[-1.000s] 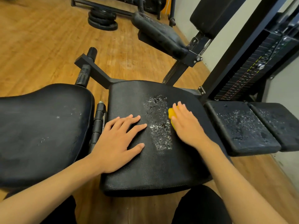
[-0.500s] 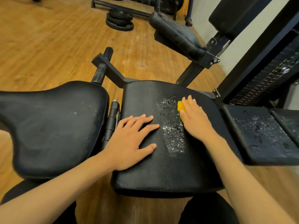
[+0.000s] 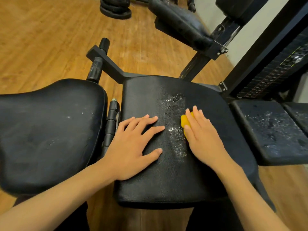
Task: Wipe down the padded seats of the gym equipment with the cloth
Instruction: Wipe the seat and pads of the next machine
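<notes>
A black padded seat [image 3: 175,177] lies in the middle, with a worn, glistening wet strip [image 3: 175,119] down its centre. My right hand [image 3: 203,139] presses a yellow cloth [image 3: 184,121] flat onto the seat at the strip's right edge; most of the cloth is hidden under the palm. My left hand [image 3: 133,147] rests flat on the seat's left part, fingers spread. Another black pad [image 3: 50,130] sits to the left, and two smaller pads [image 3: 270,130] with wet speckles lie to the right.
A metal frame with handle grips [image 3: 98,64] juts out behind the seats. An angled pad [image 3: 180,22] on a bracket rises at the back. The weight stack [image 3: 275,70] stands at right. Weight plates [image 3: 115,9] lie on the wooden floor [image 3: 50,39].
My right hand has slid the cloth toward me along the wet strip's right edge. My left hand has stayed flat on the seat. The view has shifted slightly.
</notes>
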The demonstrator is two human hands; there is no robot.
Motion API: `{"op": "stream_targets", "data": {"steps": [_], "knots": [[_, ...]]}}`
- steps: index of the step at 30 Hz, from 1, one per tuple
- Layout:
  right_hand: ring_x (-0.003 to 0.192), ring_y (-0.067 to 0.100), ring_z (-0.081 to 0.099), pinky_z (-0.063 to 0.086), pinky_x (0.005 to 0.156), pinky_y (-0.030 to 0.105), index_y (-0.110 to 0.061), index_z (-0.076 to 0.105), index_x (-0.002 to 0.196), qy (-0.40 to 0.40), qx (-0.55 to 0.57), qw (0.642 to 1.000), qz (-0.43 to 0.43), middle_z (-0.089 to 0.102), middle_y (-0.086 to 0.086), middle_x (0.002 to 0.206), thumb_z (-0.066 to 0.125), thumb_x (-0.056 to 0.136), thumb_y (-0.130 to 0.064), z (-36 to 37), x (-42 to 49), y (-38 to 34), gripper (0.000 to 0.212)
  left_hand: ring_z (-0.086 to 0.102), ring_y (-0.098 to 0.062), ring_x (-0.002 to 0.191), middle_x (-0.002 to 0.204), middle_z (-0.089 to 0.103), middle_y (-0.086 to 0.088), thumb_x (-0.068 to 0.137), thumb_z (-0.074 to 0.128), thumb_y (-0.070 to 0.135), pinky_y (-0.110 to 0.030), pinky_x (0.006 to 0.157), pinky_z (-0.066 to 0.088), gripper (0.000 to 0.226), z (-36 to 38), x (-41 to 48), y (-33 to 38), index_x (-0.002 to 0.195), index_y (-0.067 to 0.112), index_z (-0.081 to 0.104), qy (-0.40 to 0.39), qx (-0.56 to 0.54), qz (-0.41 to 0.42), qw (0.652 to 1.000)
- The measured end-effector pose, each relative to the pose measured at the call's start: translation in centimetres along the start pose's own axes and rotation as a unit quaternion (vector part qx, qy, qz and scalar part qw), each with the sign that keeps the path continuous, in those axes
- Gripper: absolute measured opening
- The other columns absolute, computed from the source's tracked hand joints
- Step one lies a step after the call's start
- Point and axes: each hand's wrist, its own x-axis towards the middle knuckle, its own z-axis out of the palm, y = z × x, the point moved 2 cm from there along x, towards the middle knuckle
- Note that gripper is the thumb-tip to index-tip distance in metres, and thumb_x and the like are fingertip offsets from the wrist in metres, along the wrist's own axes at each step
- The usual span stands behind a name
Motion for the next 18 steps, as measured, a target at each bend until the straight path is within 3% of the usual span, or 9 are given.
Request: {"op": "stream_targets", "data": {"steps": [4,8,11,15,18], "knots": [[0.153,0.032,0.006,0.012,0.120,0.051,-0.014,0.014,0.159,0.002,0.020,1.000,0.014,0.007,0.012,0.166,0.025,0.108,-0.034,-0.5,12.5,2.2,0.055,0.026,-0.012,0.151,0.158,0.037,0.012,0.094,0.039,0.064,-0.043,0.122,0.018,0.060,-0.1,0.0,0.0,0.148,0.038,0.046,-0.007,0.001,-0.004,1.000],[0.147,0.038,0.021,0.022,0.115,0.053,-0.008,0.020,0.156,-0.007,0.021,1.000,0.019,0.027,0.017,0.159,0.023,0.109,-0.032,-1.8,18.5,2.1,0.053,0.022,-0.011,0.152,0.160,0.034,0.013,0.094,0.038,0.065,-0.040,0.123,0.015,0.061,-0.1,0.0,0.0,0.149,0.040,0.042,-0.018,0.011,-0.010,1.000],[0.145,0.037,0.024,0.026,0.112,0.053,-0.007,0.021,0.155,0.015,0.001,1.000,0.014,0.031,0.017,0.157,0.025,0.108,-0.032,-1.9,18.0,1.6,0.053,0.021,-0.011,0.153,0.161,0.032,0.014,0.095,0.036,0.065,-0.040,0.123,0.015,0.061,-0.2,0.0,0.0,0.150,0.041,0.041,-0.024,0.013,-0.011,1.000],[0.152,0.033,0.008,0.015,0.121,0.050,-0.014,0.014,0.158,0.004,0.005,1.000,0.013,0.008,0.014,0.166,0.027,0.108,-0.033,-1.0,12.8,0.7,0.055,0.022,-0.011,0.153,0.161,0.033,0.014,0.095,0.035,0.066,-0.039,0.122,0.015,0.060,-0.3,-0.1,0.0,0.150,0.041,0.042,-0.026,0.016,-0.009,1.000],[0.153,0.029,0.009,0.017,0.121,0.047,-0.016,0.014,0.158,0.001,-0.006,1.000,-0.013,0.007,0.010,0.166,0.026,0.106,-0.033,-0.2,5.3,-0.9,0.056,0.021,-0.009,0.153,0.161,0.032,0.015,0.095,0.034,0.066,-0.039,0.123,0.015,0.060,-0.3,-0.2,0.1,0.149,0.042,0.041,-0.021,0.013,-0.012,1.000]]}}
